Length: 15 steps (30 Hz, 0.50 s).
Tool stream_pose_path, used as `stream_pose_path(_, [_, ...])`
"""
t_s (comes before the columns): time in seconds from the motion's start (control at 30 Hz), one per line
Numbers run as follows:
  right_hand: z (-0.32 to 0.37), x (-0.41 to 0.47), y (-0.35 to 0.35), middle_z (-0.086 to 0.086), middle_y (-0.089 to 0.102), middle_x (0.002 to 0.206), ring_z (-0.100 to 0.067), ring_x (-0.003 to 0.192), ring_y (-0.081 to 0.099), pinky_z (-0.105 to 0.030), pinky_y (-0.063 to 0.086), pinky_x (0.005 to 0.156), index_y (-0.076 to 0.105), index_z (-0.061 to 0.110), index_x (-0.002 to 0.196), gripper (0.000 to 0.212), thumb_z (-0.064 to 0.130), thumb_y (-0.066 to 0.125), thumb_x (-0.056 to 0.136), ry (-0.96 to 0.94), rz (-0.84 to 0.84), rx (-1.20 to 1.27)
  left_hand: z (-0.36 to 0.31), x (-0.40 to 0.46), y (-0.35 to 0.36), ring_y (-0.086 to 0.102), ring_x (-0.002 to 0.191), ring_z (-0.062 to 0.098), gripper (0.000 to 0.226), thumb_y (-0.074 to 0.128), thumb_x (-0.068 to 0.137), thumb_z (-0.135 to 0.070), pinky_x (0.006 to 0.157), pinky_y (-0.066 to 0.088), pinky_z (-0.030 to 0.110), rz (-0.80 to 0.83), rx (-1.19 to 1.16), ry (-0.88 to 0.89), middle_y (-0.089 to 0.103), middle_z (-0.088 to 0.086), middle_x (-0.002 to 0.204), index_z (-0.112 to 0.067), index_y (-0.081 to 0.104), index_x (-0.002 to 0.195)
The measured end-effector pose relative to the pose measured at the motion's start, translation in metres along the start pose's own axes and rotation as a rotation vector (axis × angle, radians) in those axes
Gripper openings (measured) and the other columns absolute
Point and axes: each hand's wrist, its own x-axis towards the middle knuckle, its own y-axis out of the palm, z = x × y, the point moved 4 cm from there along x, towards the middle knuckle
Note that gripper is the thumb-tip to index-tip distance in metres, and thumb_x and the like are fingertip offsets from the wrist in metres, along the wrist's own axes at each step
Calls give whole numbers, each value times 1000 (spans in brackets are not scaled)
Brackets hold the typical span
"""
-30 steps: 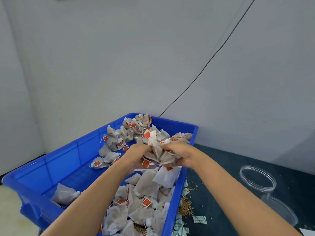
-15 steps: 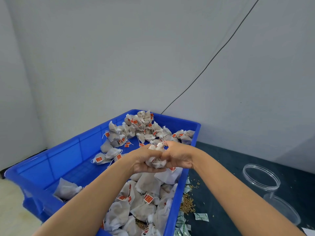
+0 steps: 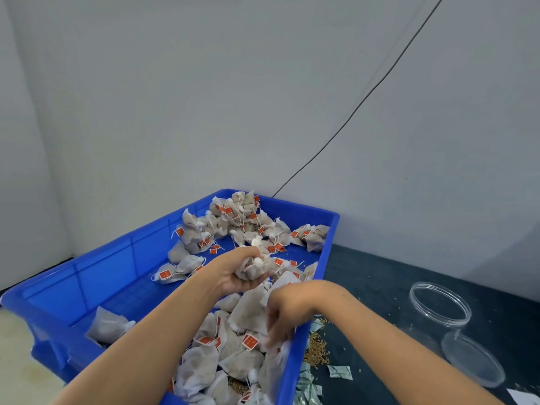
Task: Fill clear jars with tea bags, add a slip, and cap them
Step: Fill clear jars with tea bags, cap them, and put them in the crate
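A blue crate (image 3: pixel 96 276) holds many white tea bags (image 3: pixel 248 223) with red tags. My left hand (image 3: pixel 233 273) is raised over the crate's middle and grips a bunch of tea bags (image 3: pixel 257 268). My right hand (image 3: pixel 285 314) is blurred, lower down by the crate's right wall, fingers pointing down among the near tea bags (image 3: pixel 233 340); whether it holds one is unclear. A clear jar (image 3: pixel 441 302) lies on its side, open, on the dark table at the right.
Loose grain (image 3: pixel 317 352) and small green-printed slips (image 3: pixel 339 371) lie on the dark table (image 3: pixel 380 287) beside the crate's right wall. A grey wall with a black cable (image 3: pixel 365 97) stands behind. A white paper corner (image 3: pixel 523 396) shows at bottom right.
Both hands held the bunch together before. Now my right hand has let go and dropped toward the near tea bags, while my left hand keeps the bunch.
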Motion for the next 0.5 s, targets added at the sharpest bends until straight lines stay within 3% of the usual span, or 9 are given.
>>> stream_pose_path(0.07, [5,9,9,-4,55,98,-21,90,50,-32,42,78,62,6,118,53,50,62,88,74,96,-284,0,0,-1,63,78,31,31,57,87,1,45,57,32,0,-28,0,54,30,114,-4,46,116])
stream_pose_path(0.2, [12,28,20,-3,45,83,-19,72,44,-35,39,77,55,5,88,38,42,54,96,111,167,-539,1,-4,-3,69,64,34,28,59,86,-3,44,56,30,37,-81,-7,57,33,107,-6,49,112])
stream_pose_path(0.3, [14,33,25,-11,51,121,-21,93,44,-36,39,83,51,2,129,44,33,54,97,104,164,-523,1,-4,-4,69,65,34,30,59,86,-6,44,56,30,48,-96,-11,57,32,109,-7,50,115])
stream_pose_path(0.37, [13,34,24,-11,51,135,-20,98,45,-34,41,86,51,4,135,49,31,58,95,77,132,-470,0,-3,-4,68,67,34,30,58,87,-7,44,56,30,49,-98,-9,58,31,108,-6,51,116])
stream_pose_path(0.5, [5,28,8,-13,62,115,-21,91,52,-30,42,76,59,1,125,46,32,65,91,64,-15,-261,-2,-3,-4,67,76,35,34,59,88,-9,45,56,30,46,-116,1,59,31,112,-5,51,121])
